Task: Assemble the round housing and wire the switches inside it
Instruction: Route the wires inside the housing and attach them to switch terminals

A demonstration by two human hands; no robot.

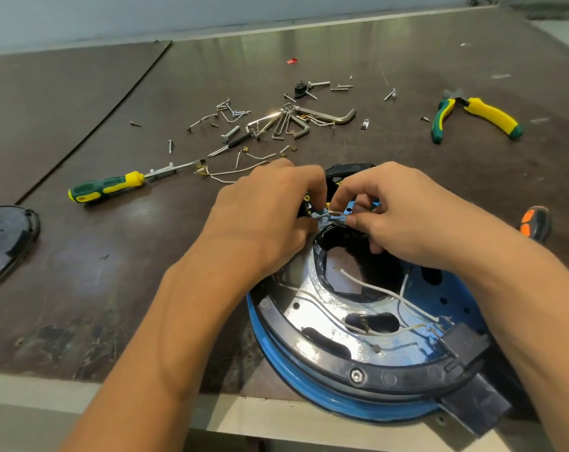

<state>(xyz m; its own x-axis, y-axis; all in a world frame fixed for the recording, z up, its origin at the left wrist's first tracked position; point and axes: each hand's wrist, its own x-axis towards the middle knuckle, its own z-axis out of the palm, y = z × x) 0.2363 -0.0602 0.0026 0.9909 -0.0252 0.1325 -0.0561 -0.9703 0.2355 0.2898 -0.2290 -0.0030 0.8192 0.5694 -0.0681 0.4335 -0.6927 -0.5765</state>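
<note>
Head view: the table (pixel 81 272) bears the round housing (pixel 276 363) at its near edge. Over its far rim, the left hand (pixel 263 216) apparently grips a half-hidden switch (pixel 307 203); the right hand (pixel 403 216) pinches a white wire (pixel 333 214). Beyond lie pliers (pixel 485 114), screwdriver (pixel 107 187), hex keys (pixel 293 123).

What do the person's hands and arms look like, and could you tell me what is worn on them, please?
Nothing is worn. The left hand and the right hand are bare, with no gloves, rings or watch to be seen. The left forearm and the right forearm are bare too, with no sleeve in view down to the picture's edge.
</note>
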